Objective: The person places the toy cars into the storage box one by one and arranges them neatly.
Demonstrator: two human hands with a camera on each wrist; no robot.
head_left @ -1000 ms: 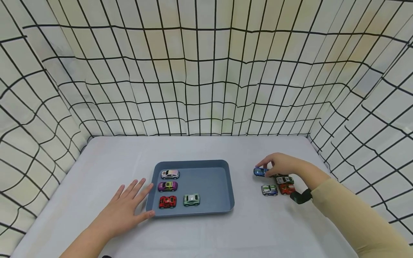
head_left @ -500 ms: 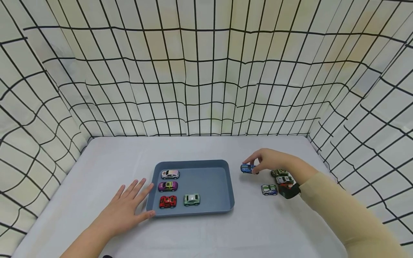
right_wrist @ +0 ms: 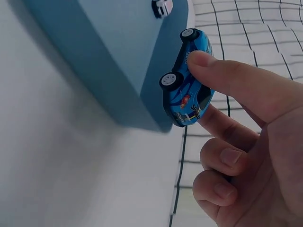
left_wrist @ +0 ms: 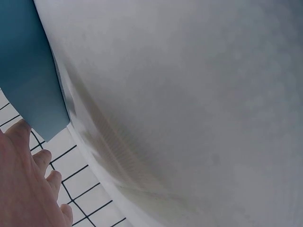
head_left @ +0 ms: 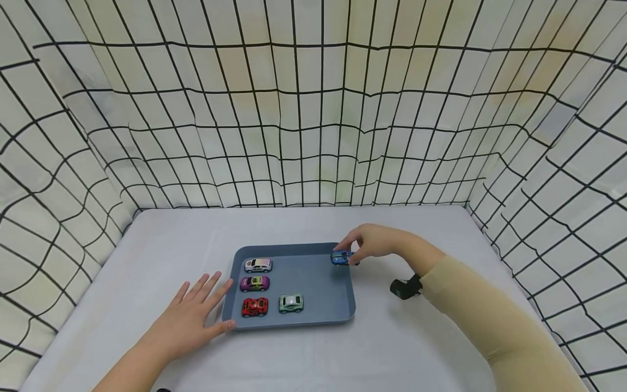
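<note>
A blue toy car (head_left: 340, 258) with white wheels is pinched between the thumb and fingers of my right hand (head_left: 376, 241), over the far right corner of the blue-grey tray (head_left: 325, 294). In the right wrist view the toy car (right_wrist: 187, 85) overlaps the tray's corner. My left hand (head_left: 188, 316) lies with fingers spread at the tray's left side, its fingertips right at the rim. Inside the tray stand a white toy car (head_left: 258, 265), a purple one (head_left: 254, 283), a red one (head_left: 254, 307) and a pale green one (head_left: 291, 303).
A white cloth covers the table (head_left: 303, 359). Black-and-white checked sheets (head_left: 313, 136) rise at the back and both sides. A black strap (head_left: 406, 287) hangs at the right wrist, by a beige sleeve (head_left: 480, 310) that crosses the table's right part.
My right hand has carried the blue car leftward from the group of toy cars to the tray's far right corner. The arm now covers that group. My left hand has stayed put.
</note>
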